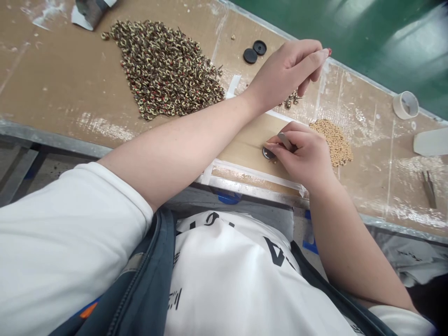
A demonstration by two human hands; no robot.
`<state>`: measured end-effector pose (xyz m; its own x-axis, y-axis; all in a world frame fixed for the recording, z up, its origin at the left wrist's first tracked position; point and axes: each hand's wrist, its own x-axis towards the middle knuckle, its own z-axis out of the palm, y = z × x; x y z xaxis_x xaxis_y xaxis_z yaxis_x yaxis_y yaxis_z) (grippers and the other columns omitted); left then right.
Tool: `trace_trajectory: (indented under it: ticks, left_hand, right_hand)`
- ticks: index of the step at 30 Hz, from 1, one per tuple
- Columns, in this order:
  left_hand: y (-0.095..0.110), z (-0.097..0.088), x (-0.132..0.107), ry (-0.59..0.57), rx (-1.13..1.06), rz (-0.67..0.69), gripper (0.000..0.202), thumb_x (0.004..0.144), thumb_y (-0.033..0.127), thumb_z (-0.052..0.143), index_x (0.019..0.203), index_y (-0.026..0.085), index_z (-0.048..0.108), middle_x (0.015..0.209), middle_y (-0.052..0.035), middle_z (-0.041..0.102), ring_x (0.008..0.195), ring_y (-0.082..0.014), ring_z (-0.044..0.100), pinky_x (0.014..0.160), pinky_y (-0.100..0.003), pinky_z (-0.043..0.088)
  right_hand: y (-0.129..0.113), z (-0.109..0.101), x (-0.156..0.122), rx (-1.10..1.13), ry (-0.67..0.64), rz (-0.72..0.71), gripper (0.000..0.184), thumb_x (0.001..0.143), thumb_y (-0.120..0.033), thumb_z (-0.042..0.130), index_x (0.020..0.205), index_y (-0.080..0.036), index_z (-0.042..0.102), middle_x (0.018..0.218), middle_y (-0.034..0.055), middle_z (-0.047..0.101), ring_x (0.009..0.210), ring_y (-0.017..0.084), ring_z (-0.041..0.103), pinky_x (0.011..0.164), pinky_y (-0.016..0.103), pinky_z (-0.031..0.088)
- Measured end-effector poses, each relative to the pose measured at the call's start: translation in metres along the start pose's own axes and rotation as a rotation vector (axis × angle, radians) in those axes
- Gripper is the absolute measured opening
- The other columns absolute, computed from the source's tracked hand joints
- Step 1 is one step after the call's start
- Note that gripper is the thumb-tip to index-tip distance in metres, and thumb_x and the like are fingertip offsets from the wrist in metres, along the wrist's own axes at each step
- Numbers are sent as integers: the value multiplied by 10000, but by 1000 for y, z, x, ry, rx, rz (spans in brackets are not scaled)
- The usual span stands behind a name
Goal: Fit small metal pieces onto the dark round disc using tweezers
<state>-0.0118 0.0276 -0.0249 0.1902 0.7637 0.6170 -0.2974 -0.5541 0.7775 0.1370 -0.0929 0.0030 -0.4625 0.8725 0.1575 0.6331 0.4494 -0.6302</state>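
Note:
My left hand (292,70) reaches across the table, its fingers closed in a pinch. A small red spot shows at its fingertips, but what they hold I cannot make out. Below it, a few small dark pieces (292,99) lie partly hidden. My right hand (306,154) is closed around metal tweezers (286,140). Its fingertips are at a small round dark disc with a shiny rim (269,153) on a taped-off tan sheet (241,147). Just beyond the right hand lies a pile of small golden pieces (334,142).
A large heap of small brown, yellow and red pieces (171,70) spreads at left. Two black round caps (250,55) lie near the far edge. To the right are a clear ring-shaped cup (406,105), a white container (432,142) and dark tweezers (429,189).

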Motion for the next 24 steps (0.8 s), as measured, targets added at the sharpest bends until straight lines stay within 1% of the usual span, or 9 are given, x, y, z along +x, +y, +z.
trace_trajectory:
  ticks: [3, 5, 6, 8, 10, 12, 14, 19, 24]
  left_hand:
    - [1, -1, 0, -7, 10, -24, 372, 1047, 250, 493, 702, 155, 598, 597, 5, 557, 529, -105, 556, 662, -272, 427]
    - [4, -1, -1, -15, 33, -61, 399, 1066, 314, 490, 709, 176, 599, 590, 0, 568, 531, -108, 532, 672, -296, 438]
    - [6, -2, -2, -20, 44, -87, 407, 1072, 344, 487, 716, 184, 602, 589, -1, 573, 536, -109, 519, 684, -306, 445]
    - [11, -2, -2, -30, 71, -150, 402, 1077, 359, 483, 731, 194, 603, 611, -4, 589, 564, -110, 517, 698, -316, 452]
    - [17, -3, -3, -35, 117, -216, 389, 1077, 342, 469, 744, 190, 602, 627, -2, 596, 602, -113, 528, 696, -310, 454]
    - [22, -4, -4, -17, 165, -237, 375, 1065, 321, 454, 751, 178, 602, 631, -1, 596, 628, -123, 551, 691, -302, 451]
    - [27, -5, -4, -17, 218, -254, 375, 1054, 325, 436, 751, 178, 600, 659, -4, 611, 658, -127, 571, 699, -291, 454]
    - [35, -8, -3, -75, 361, -219, 398, 1056, 344, 398, 738, 190, 582, 691, 1, 625, 695, -134, 593, 750, -292, 460]
    - [39, -8, -4, -192, 456, -248, 398, 1074, 408, 377, 794, 200, 570, 729, 9, 636, 707, -146, 599, 740, -299, 443]
  right_hand:
    - [-5, -1, -1, 106, 62, 37, 168, 876, -256, 768, 723, -221, 709, 758, 17, 645, 732, 177, 635, 692, 335, 515]
    - [-8, -4, 0, 253, 134, 111, 165, 859, -322, 797, 758, -222, 714, 729, 7, 615, 652, 152, 583, 601, 316, 483]
    - [-8, -6, 1, 353, 167, 159, 192, 849, -361, 807, 763, -221, 707, 702, -4, 584, 585, 128, 526, 531, 298, 437]
    - [-7, -12, 7, 580, 208, 262, 255, 818, -424, 827, 767, -222, 679, 628, -39, 476, 477, 83, 370, 426, 265, 294]
    - [-5, -21, 18, 787, 232, 344, 298, 761, -438, 866, 772, -228, 655, 577, -78, 346, 444, 62, 238, 398, 245, 173]
    - [-1, -31, 30, 937, 253, 397, 335, 696, -407, 911, 774, -228, 639, 575, -95, 286, 449, 52, 176, 397, 232, 110]
    - [4, -40, 43, 1043, 282, 425, 372, 647, -373, 938, 768, -221, 622, 593, -99, 289, 461, 45, 143, 395, 226, 71]
    - [28, -48, 68, 1173, 362, 409, 402, 617, -327, 949, 761, -199, 596, 609, -105, 307, 482, 37, 119, 389, 204, 59]
    - [45, -42, 75, 1158, 400, 384, 395, 645, -344, 939, 747, -200, 586, 557, -120, 276, 457, 35, 151, 388, 187, 95]
